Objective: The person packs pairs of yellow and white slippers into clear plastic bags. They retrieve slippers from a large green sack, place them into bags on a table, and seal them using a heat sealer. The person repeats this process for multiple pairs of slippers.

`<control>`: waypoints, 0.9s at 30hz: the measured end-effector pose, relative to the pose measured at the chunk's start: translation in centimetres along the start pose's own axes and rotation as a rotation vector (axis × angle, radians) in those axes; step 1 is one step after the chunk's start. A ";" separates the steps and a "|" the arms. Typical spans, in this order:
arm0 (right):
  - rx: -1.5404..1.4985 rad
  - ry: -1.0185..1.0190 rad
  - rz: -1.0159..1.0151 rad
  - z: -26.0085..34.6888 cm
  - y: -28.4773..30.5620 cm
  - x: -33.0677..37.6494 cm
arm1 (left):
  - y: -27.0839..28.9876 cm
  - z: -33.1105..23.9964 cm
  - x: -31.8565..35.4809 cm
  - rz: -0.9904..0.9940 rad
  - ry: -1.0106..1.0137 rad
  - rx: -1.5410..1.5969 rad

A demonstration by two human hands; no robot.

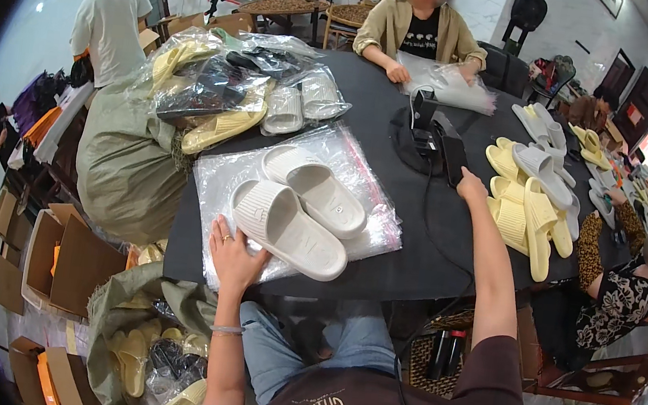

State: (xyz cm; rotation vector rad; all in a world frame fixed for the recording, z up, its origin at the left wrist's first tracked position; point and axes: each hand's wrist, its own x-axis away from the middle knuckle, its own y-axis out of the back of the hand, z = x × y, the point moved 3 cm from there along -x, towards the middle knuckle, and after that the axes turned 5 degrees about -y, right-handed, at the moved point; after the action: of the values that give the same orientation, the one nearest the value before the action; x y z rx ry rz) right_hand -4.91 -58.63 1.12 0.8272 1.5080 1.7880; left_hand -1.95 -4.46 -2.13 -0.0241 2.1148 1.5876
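A pair of light grey slide sandals (289, 226) lies on a stack of clear plastic bags (372, 241) in front of me, one slide partly over the other. Flat on the bags, my left hand (236, 260) has its fingers apart, with the thumb against the nearer slide. To the right, my right hand (473, 188) closes on the near end of a black handheld device (448, 149). Part of that grip is hidden. Beside the device, a black stand-like piece (423, 121) and a dark cable rest on the black tabletop (340, 75).
Bagged slides (249, 84) are heaped at the table's left. Loose yellow and grey slides (537, 180) lie at the right. Across the table, a person handles clear bags (452, 85). Another person sits at right. An open sack (148, 351) of slides stands below left, near cardboard boxes (75, 253).
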 end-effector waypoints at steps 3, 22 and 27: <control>-0.080 0.124 -0.086 2.0 1.0 1.2 | 0.1 0.0 -0.3 -0.005 -0.006 0.011; -0.341 1.126 0.069 26.1 -5.8 22.6 | -0.6 1.0 0.0 0.000 0.011 0.009; -0.255 1.007 -0.080 26.0 -7.6 19.8 | -0.4 1.0 0.4 -0.020 0.028 0.044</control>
State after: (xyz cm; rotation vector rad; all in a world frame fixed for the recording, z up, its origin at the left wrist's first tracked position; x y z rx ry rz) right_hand 4.91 -26.62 -1.65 -0.3485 1.7579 2.4105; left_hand -1.83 -3.60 -2.80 -0.0528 2.1637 1.5382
